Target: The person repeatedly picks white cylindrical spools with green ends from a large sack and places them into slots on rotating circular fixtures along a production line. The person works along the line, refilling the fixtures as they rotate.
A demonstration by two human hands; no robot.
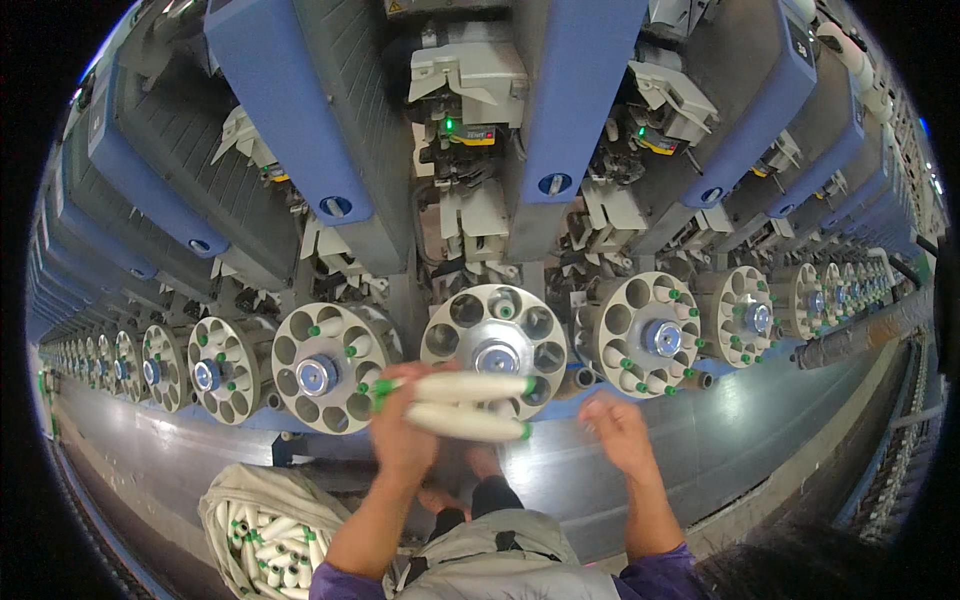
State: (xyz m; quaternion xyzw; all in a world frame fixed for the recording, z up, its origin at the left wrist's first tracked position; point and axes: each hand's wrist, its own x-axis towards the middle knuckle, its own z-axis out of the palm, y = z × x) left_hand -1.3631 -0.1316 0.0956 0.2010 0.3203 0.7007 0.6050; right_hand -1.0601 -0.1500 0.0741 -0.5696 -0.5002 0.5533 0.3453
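Presently, left hand (405, 408): closed round the left ends of two tapered cream-white yarn bobbins with green tips (470, 388).
Bobbin axis: crosswise, nearly level, free ends pointing right.
Bobbin place: before the round cream pocketed magazine (486, 317).
Right hand (616, 432): half-open, loosely curled, seemingly empty.

Glare on floor (565, 490), motion blur — bent edges

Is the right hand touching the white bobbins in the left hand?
Apart: the head view shows a clear gap between the right hand and the bobbins.
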